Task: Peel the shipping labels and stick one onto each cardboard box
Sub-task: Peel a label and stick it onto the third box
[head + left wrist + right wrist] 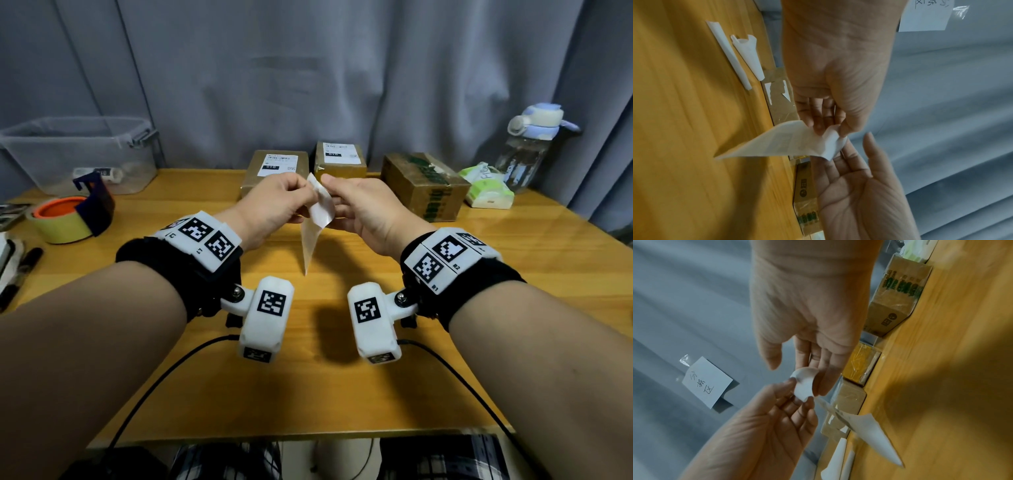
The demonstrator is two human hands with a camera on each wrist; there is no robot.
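Note:
Above the table's middle I hold a white shipping label sheet [321, 209]; its backing hangs down to a point. My left hand [301, 198] pinches the sheet's top between thumb and fingers [819, 128]. My right hand [331, 193] is beside it with fairly straight fingers [821, 369] against the label's curled, peeled corner [804, 382]; its thumb [771, 360] stands apart from the paper. Three cardboard boxes line the back edge: the left box [255, 178] and middle box [342, 169] each carry a white label, and the right box [424, 186] has green print.
Two rolled backing strips [726, 53] lie near the left box. A tape dispenser [70, 219] and clear plastic bin [78, 150] are at the left. A tissue pack [488, 186] and water bottle [527, 144] stand at the right. Cables cross the near table edge.

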